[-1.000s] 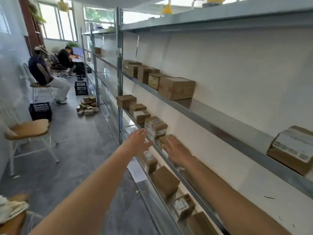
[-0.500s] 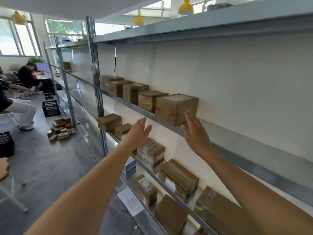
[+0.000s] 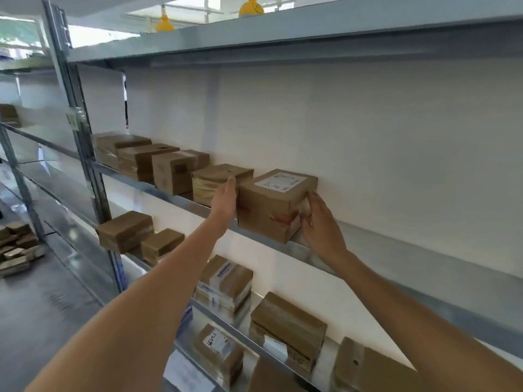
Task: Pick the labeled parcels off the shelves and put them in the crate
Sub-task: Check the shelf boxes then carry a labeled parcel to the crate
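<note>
Two bare arms were stretched up from the bottom of the frame toward the middle. The left hand (image 3: 225,198) was held flat with straight fingers against the left side of the labeled parcel (image 3: 276,203). The right hand (image 3: 318,219) was pressed with spread fingers on its right side. The parcel was squeezed between both palms, likely so it could be lifted straight off the shelf (image 3: 396,258) without slipping. A white label was seen on its top. Just left of it, another brown box (image 3: 218,182) was almost touched by the left hand, so little room was left there. More boxes were lined up farther left. No crate was seen.
</note>
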`<action>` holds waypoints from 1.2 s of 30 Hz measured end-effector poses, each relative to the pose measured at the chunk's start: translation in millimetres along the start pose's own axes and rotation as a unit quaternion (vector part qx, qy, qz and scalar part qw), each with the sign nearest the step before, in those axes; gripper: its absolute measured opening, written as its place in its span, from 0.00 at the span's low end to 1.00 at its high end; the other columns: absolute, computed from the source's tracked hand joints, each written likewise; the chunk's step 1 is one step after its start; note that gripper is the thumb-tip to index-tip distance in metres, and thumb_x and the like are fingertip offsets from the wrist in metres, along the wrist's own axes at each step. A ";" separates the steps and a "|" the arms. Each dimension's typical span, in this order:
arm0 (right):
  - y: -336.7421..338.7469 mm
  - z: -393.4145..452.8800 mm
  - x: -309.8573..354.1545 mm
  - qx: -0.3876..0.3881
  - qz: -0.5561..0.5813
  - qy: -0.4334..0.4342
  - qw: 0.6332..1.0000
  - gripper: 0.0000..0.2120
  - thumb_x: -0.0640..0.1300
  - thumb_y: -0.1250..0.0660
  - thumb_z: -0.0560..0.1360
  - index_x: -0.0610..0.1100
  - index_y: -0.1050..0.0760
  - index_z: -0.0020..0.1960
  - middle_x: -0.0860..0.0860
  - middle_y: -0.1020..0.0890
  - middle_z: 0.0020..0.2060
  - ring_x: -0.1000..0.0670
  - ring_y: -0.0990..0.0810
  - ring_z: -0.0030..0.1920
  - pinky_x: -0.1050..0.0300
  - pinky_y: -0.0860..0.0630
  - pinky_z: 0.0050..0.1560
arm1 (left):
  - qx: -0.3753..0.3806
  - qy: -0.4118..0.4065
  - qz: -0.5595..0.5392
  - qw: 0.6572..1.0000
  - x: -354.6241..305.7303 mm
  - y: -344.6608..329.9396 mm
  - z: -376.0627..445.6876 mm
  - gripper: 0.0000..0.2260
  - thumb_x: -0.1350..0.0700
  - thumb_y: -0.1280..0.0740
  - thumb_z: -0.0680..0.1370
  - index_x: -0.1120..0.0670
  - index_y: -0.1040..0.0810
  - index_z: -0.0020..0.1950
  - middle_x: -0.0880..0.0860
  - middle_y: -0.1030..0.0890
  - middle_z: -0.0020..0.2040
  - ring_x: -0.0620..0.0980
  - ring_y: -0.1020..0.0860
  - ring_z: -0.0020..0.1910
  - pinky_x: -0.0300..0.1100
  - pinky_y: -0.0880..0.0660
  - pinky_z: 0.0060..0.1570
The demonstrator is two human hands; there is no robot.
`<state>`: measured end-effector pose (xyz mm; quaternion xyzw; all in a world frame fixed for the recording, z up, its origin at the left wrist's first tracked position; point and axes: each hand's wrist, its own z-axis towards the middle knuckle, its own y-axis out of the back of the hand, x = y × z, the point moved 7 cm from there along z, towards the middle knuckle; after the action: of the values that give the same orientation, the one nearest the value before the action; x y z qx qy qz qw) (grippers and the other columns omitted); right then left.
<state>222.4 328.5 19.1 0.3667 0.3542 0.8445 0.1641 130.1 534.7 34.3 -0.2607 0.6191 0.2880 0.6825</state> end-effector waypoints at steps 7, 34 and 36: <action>-11.3 6.9 3.3 -0.088 0.383 -0.269 0.880 0.20 0.52 0.50 0.84 0.44 0.23 0.60 0.49 0.18 0.48 0.51 0.18 0.46 0.61 0.25 0.39 | 0.209 0.083 -0.042 0.974 -1.6 -37.7 28.1 0.19 0.38 0.45 0.80 0.49 0.21 0.51 0.51 0.18 0.48 0.50 0.21 0.48 0.47 0.23 0.53; -18.0 -6.5 39.9 -0.119 0.495 -0.343 0.789 0.23 0.56 0.49 0.81 0.48 0.18 0.58 0.48 0.14 0.47 0.50 0.16 0.41 0.57 0.20 0.34 | 0.294 0.072 -0.169 0.938 9.3 -42.5 11.7 0.23 0.38 0.49 0.80 0.48 0.18 0.54 0.55 0.16 0.52 0.52 0.18 0.48 0.41 0.23 0.38; -21.1 -8.4 38.0 -0.110 0.505 -0.348 0.782 0.22 0.57 0.48 0.81 0.50 0.17 0.55 0.48 0.14 0.48 0.49 0.16 0.44 0.56 0.20 0.39 | 0.295 0.088 -0.166 0.937 8.6 -43.0 8.8 0.23 0.36 0.49 0.80 0.47 0.18 0.51 0.53 0.16 0.49 0.50 0.19 0.46 0.42 0.23 0.39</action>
<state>190.9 359.5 19.0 0.7417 -0.0581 0.6547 -0.1341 167.5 511.6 26.6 -0.1709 0.6821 -0.0489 0.7093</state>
